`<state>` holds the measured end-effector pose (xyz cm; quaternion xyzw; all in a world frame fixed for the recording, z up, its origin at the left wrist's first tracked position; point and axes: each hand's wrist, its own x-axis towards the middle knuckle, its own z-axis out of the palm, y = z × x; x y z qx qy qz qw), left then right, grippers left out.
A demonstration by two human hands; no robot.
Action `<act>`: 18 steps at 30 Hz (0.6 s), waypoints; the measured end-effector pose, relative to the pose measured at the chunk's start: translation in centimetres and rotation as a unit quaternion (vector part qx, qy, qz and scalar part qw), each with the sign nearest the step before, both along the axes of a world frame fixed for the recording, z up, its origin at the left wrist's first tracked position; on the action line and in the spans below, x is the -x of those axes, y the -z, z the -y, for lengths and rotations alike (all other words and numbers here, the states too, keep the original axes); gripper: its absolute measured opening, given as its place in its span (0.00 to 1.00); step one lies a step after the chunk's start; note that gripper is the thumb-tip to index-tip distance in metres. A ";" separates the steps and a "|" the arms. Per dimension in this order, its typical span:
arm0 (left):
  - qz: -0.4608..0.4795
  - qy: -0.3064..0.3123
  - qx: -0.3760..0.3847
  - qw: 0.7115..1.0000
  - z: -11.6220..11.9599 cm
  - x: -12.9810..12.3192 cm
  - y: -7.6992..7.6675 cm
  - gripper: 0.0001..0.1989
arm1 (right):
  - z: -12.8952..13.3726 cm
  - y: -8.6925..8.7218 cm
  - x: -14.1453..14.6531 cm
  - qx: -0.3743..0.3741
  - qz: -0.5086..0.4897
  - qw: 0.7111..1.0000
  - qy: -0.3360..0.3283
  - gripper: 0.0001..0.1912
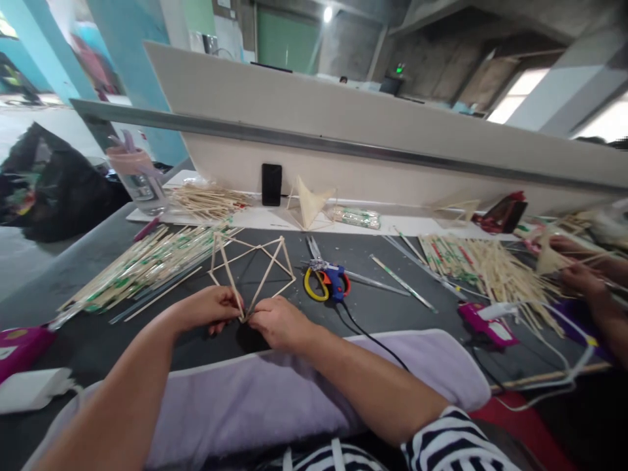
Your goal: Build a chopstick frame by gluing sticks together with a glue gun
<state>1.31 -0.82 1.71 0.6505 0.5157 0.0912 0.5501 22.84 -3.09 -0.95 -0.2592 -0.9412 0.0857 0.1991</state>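
A frame of thin wooden sticks [267,269] stands on the dark table, its near corner between my two hands. My left hand [218,309] is closed on the left stick close to that corner. From the right, my right hand [277,320] pinches the same corner. Just right of the frame lie yellow-handled scissors [316,285] and a blue glue gun [335,281]. Behind them a finished-looking stick model with a pale sheet [312,201] rests on the white ledge.
Bundled sticks [147,265] lie at left, loose sticks [510,268] at right. A lilac towel [255,392] covers the near edge. A phone [271,184] leans on the partition; cables trail rightward. Another person's hands [583,275] hold sticks at far right.
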 end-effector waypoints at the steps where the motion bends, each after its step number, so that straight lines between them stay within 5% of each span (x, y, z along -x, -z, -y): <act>1: 0.000 -0.011 -0.001 1.000 0.0 0.4 -0.1 0.14 | 0.0 0.0 0.0 -0.010 -0.005 1.000 -0.014 0.08; 8: 0.005 -0.004 0.045 0.999 1.1 1.9 -2.4 0.12 | 0.3 -0.5 -0.2 -0.058 -0.034 0.998 -0.008 0.17; 18: 0.059 0.031 0.009 0.998 1.6 1.7 -3.0 0.17 | 1.4 -0.5 -0.5 -0.022 0.001 0.998 0.061 0.18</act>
